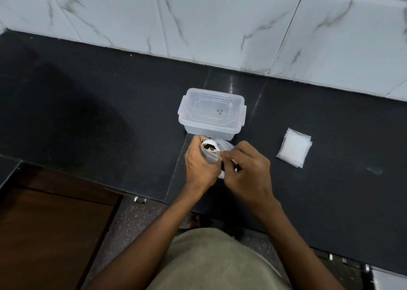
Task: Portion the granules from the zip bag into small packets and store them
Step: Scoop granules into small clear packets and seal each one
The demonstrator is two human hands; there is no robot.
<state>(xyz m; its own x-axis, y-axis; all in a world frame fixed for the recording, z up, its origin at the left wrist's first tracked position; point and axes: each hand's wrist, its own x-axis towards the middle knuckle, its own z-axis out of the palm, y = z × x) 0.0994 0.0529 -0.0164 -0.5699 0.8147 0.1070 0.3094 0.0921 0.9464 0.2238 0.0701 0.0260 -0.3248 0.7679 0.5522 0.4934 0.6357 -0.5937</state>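
Note:
My left hand grips a white zip bag upright just above the black counter, its mouth open with dark granules showing inside. My right hand pinches the bag's top edge on the right side, and a bit of clear plastic shows under its fingers. Right behind the hands stands a clear plastic box with its clip lid on. A stack of small clear packets lies flat on the counter to the right of my hands.
The black stone counter runs along a white marble-tiled wall. Its front edge is near my body. A brown wooden cabinet door stands below at the left.

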